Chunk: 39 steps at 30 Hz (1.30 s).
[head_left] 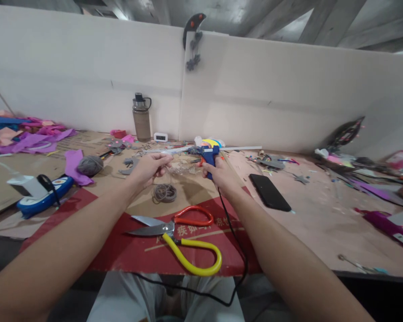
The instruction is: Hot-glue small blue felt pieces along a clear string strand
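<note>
My right hand is closed round the handle of a blue glue gun, its nozzle pointing left and a white glue stick sticking out behind. Its black cord trails down off the table edge. My left hand pinches a small clear, thin piece held just at the gun's nozzle. Both hands hover above the cardboard-covered table. Below them lie a coil of brown cord and scissors with one orange and one yellow handle.
A black phone lies right of my right hand. A grey yarn ball, purple felt scraps, a bottle and a white charger on a blue case sit left. Craft scraps crowd the right side. White partition behind.
</note>
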Tool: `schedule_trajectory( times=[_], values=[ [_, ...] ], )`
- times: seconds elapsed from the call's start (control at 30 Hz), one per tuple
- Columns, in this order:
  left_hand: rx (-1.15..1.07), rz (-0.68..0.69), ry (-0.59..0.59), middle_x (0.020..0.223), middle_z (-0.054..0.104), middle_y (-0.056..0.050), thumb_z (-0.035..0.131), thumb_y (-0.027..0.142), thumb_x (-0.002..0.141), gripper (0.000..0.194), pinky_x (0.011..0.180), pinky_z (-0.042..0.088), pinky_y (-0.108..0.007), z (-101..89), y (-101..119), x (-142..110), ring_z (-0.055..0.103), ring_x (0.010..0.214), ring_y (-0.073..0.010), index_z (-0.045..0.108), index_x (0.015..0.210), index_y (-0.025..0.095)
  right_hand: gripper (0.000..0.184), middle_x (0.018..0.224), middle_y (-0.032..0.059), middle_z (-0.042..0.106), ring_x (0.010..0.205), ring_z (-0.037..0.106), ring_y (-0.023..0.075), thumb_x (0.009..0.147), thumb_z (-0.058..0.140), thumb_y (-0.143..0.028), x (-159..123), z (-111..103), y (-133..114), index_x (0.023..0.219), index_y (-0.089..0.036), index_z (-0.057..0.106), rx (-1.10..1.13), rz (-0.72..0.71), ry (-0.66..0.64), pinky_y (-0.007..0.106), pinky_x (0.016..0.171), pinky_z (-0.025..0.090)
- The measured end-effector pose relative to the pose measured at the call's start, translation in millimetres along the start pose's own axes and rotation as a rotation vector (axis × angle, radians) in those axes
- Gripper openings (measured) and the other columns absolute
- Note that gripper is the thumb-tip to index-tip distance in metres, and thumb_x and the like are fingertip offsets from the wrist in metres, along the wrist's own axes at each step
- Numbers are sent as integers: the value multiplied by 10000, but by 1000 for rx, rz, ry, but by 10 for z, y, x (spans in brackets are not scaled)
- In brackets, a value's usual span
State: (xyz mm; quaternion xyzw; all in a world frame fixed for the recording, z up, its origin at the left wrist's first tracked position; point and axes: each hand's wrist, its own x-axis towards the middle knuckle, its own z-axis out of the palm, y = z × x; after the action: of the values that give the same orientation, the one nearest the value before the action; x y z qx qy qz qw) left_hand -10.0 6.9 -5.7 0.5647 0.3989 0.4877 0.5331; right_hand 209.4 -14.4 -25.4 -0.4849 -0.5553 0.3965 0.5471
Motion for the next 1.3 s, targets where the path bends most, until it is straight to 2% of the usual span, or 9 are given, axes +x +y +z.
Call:
schedule_trajectory(
  times=[0.1,0.2,0.37,0.43,0.5,0.6,0.7,1.13,1.3],
  values=[
    [-2,7,-40,735,648,-14,754,366,687,254,342,199,-166,18,6,-22,418,404,-14,658,748,139,179,697,-3,574,626,517,147,673,592,-303,114,-126,150,808,-208,522,-211,78,78,293,617,418],
    [11,9,-46,670,623,-6,757,358,685,241,345,173,-173,29,13,-36,385,398,-12,673,733,138,195,770,74,603,909,581,264,633,660,-281,167,-256,256,665,-229,475,-515,81,171,384,776,441],
    [-15,27,-80,564,553,14,762,315,682,201,373,184,-167,50,41,-57,363,402,-15,679,704,134,305,866,185,591,1149,469,417,648,739,-308,85,-356,143,598,-203,457,-881,51,304,613,978,265],
    [-43,40,-110,619,593,-2,768,307,672,196,383,203,-169,75,60,-78,378,412,-14,682,708,133,207,939,176,596,1099,498,373,721,684,-327,27,-295,14,723,-177,542,-838,-116,318,608,977,282],
    [-74,29,-152,697,638,-22,773,308,664,202,388,213,-174,108,76,-104,386,415,-14,683,723,136,200,999,132,602,986,544,263,799,602,-354,-36,-162,-111,889,-177,577,-598,-276,199,486,931,393],
    [-106,-3,-213,717,643,-25,774,324,665,218,391,217,-174,155,83,-136,388,418,-15,674,721,139,338,1100,82,590,893,549,163,805,604,-386,-136,99,-218,1079,-196,547,-172,-321,-67,333,830,465],
    [-128,-18,-240,624,570,8,776,331,669,229,396,220,-167,177,57,-142,381,417,-14,663,696,134,413,1131,54,583,874,528,127,761,676,-362,-208,284,-212,1115,-204,535,-30,-318,-175,270,793,468],
    [-65,-50,-339,657,579,4,739,367,735,262,402,227,-167,190,-27,-144,387,425,-13,648,685,126,135,781,4,621,722,563,124,796,636,-311,-219,297,-163,812,-183,596,4,-375,-94,268,696,449],
    [-56,-68,-339,658,583,4,743,380,723,274,400,224,-173,180,-31,-133,385,430,-18,639,693,128,172,838,15,612,745,568,130,802,635,-304,-226,291,-146,918,-186,584,-61,-423,-79,271,694,456]
  ],
)
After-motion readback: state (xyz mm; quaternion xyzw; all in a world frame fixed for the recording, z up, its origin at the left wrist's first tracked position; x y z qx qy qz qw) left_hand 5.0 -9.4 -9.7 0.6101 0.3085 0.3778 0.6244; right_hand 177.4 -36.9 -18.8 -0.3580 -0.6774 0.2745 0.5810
